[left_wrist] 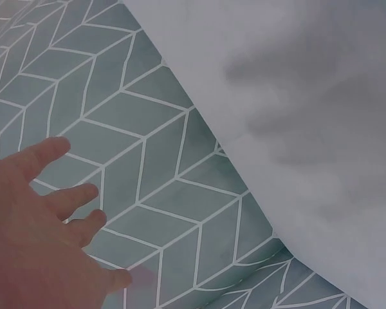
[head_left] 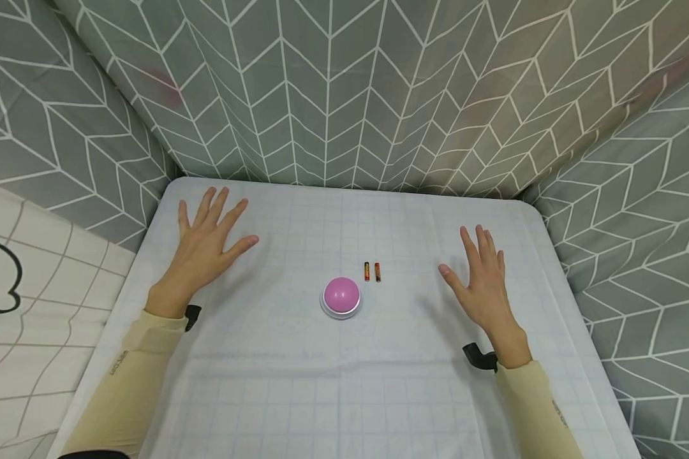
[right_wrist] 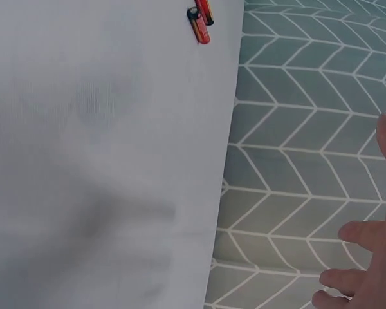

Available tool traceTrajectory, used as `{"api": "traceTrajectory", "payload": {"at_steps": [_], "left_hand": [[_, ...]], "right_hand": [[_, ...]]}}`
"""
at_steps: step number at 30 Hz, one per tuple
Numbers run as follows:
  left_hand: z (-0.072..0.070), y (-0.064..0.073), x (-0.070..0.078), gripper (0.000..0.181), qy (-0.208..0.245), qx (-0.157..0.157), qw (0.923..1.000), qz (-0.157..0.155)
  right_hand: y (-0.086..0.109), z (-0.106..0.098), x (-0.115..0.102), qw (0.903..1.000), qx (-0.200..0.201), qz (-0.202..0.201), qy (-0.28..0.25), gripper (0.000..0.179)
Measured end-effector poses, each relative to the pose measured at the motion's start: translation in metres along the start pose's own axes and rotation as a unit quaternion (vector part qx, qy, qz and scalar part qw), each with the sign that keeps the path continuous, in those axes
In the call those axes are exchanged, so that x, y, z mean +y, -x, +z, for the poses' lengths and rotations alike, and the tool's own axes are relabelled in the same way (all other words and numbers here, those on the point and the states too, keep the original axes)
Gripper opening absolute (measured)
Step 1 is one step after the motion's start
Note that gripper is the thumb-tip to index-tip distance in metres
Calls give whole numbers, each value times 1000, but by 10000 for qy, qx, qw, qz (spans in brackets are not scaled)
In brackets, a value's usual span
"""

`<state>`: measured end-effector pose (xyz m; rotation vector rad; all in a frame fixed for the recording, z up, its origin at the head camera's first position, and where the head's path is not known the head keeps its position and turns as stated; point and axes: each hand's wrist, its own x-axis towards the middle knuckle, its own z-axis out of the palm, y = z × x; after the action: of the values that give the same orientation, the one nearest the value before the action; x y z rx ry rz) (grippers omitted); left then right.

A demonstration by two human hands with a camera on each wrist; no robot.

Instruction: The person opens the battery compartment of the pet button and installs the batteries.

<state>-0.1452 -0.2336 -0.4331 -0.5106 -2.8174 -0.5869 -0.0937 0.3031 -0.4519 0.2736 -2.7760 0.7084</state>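
Observation:
A pink dome on a round white-silver base [head_left: 341, 296] sits near the middle of the white-covered table. Just behind it and to its right, two small batteries lie side by side, a left one [head_left: 367, 271] and a right one [head_left: 377, 272], red with dark and gold parts. My left hand [head_left: 203, 248] is held over the table's left side, fingers spread, holding nothing. On the other side my right hand [head_left: 482, 287] hovers above the cloth with its fingers extended and nothing in its grasp. The right wrist view catches the batteries [right_wrist: 199, 24] at its top edge.
White cloth with a faint grid covers the table [head_left: 264, 389], which has rounded far corners. Grey-green curtains [head_left: 344, 95] with white chevron lines hang behind and to the right. A white curtain [head_left: 40, 319] with dark lines hangs at the left. Each wrist wears a black strap mount.

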Motion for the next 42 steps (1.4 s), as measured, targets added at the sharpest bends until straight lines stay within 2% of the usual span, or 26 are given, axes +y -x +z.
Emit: {"api": "traceTrajectory", "payload": {"at_steps": [11, 23, 31, 35, 42], "left_hand": [[7, 2, 11, 74, 220, -174, 9996, 62], [28, 10, 26, 70, 723, -526, 9960, 69], [42, 16, 42, 68, 1203, -668, 9905, 81], [49, 21, 49, 69, 1457, -719, 9867, 102], [60, 30, 59, 68, 1782, -991, 9790, 96]], "right_hand": [[11, 11, -9, 9997, -188, 39, -136, 84], [39, 28, -18, 9959, -645, 498, -384, 82], [49, 30, -30, 9950, -697, 551, -457, 74], [51, 33, -39, 9931, -875, 524, -572, 70], [54, 41, -51, 9921, -983, 415, -661, 70]]}}
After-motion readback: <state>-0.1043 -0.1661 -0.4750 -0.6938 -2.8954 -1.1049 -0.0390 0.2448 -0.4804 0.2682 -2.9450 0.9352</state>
